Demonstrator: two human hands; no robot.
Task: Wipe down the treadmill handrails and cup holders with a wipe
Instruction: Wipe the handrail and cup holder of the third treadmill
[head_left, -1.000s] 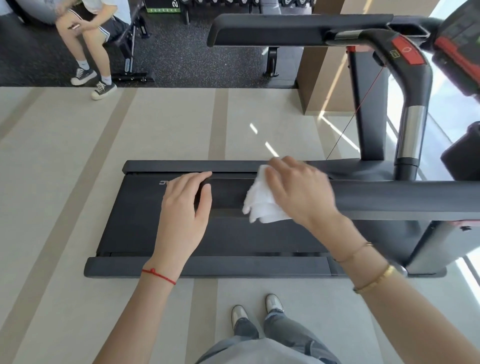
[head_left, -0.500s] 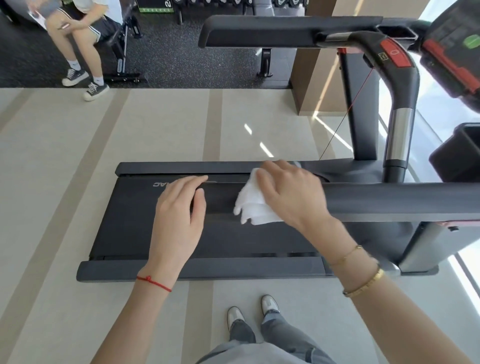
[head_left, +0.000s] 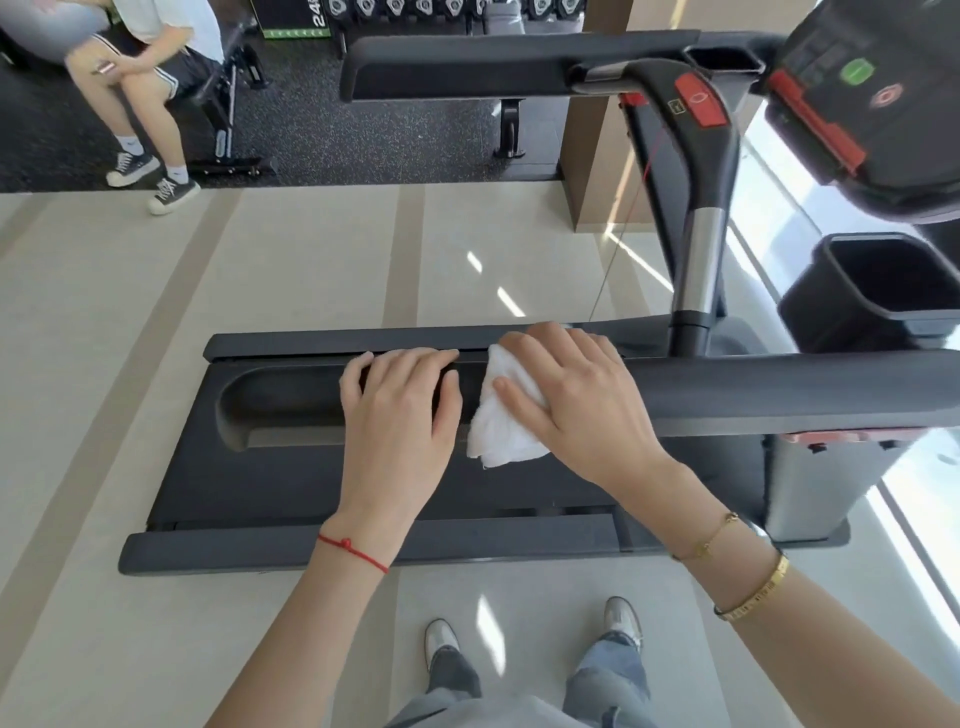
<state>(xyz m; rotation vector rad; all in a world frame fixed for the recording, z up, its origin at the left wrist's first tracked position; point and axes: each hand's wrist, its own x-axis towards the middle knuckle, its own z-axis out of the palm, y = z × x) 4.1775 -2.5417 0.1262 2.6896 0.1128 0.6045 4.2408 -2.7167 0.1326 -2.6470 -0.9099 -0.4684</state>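
Upper left of frame: seated person (head_left: 150, 73) on weight bench (head_left: 228, 104), dark speckled flooring. Top centre: dumbbell rack (head_left: 447, 10). Brown pillar (head_left: 592, 156) right of centre

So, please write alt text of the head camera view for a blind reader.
A person's right hand presses a white wipe on the near treadmill handrail, while the left hand grips the same rail beside it.
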